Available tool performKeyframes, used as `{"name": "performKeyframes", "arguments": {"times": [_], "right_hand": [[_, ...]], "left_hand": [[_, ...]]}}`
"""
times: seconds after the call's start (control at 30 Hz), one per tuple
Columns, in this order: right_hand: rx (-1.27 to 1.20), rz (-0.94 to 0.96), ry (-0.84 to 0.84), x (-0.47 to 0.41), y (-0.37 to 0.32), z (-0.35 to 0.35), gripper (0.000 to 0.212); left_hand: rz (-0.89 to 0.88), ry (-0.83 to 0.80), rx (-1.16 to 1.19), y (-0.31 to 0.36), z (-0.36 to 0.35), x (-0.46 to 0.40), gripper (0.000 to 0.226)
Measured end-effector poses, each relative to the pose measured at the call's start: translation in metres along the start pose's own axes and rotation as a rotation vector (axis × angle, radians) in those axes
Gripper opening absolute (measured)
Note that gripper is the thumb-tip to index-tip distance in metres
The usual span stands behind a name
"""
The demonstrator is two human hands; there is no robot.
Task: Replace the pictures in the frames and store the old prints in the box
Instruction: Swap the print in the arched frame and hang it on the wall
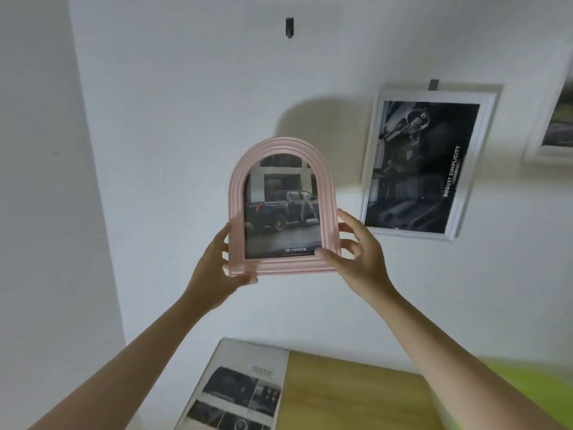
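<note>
Here we are holding the pink arched frame up in front of the white wall, with a print of a dark pickup truck showing behind its glazing. It is looking light and stiff to us, though the clear front is probably fragile and smooth, so we are judging that the ridged lower edges are the safest places to grip, never the pane itself. Our left hand is gripping the bottom corner at about seven o'clock on the frame, its thumb lying along the underside and its fingers wrapping the side edge. Our right hand is gripping the corner at about four o'clock, its thumb pressing the front rim and its fingers curling behind. A dark hook is sitting on the wall at twelve o'clock, well above the frame and bare. At three o'clock a white frame is hanging from its own hook, carrying a dark print. At six o'clock, well below our hands, a printed brochure is lying on the wooden table.
</note>
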State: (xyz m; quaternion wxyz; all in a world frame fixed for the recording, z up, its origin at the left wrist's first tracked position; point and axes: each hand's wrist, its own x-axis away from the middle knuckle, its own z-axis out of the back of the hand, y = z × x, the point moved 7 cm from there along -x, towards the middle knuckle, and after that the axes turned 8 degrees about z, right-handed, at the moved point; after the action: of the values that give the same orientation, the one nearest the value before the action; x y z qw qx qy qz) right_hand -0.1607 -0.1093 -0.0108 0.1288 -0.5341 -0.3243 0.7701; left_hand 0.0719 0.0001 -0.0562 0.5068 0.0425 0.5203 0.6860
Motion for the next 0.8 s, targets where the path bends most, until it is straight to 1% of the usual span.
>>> {"name": "performKeyframes", "arguments": {"times": [0.07,0.13,0.2,0.3,0.37,0.43,0.47,0.53,0.63,0.67,0.73,0.8], "right_hand": [[-0.108,-0.054,0.090,0.033,0.000,0.008,0.052],[-0.167,-0.097,0.168,0.063,0.003,0.016,0.038],[-0.180,-0.138,0.203,0.090,0.010,0.023,0.034],[-0.202,-0.203,0.278,0.126,0.019,0.032,0.037],[-0.185,-0.230,0.381,0.147,0.022,0.042,0.037],[-0.182,-0.248,0.481,0.165,0.021,0.051,0.029],[-0.174,-0.255,0.503,0.174,0.023,0.054,0.025],[-0.132,-0.279,0.482,0.190,0.029,0.057,0.020],[-0.046,-0.245,0.459,0.213,0.037,0.060,0.020],[0.002,-0.203,0.453,0.220,0.036,0.062,0.021],[0.088,-0.111,0.420,0.230,0.030,0.063,0.027],[0.125,-0.052,0.393,0.237,0.024,0.064,0.034]], "left_hand": [[0.046,-0.059,0.029,-0.012,-0.016,0.031,0.106],[0.090,-0.109,0.053,-0.023,-0.033,0.059,0.107],[0.130,-0.151,0.068,-0.032,-0.049,0.084,0.106],[0.186,-0.226,0.039,-0.038,-0.073,0.113,0.104],[0.232,-0.329,-0.057,-0.041,-0.094,0.128,0.108],[0.278,-0.425,-0.168,-0.040,-0.114,0.138,0.113],[0.289,-0.449,-0.182,-0.034,-0.122,0.141,0.111],[0.267,-0.433,-0.101,-0.009,-0.136,0.143,0.093],[0.243,-0.387,0.165,0.043,-0.157,0.142,0.058],[0.244,-0.394,0.230,0.058,-0.165,0.143,0.051],[0.260,-0.413,0.312,0.079,-0.181,0.145,0.045],[0.294,-0.399,0.337,0.087,-0.192,0.147,0.039]]}}
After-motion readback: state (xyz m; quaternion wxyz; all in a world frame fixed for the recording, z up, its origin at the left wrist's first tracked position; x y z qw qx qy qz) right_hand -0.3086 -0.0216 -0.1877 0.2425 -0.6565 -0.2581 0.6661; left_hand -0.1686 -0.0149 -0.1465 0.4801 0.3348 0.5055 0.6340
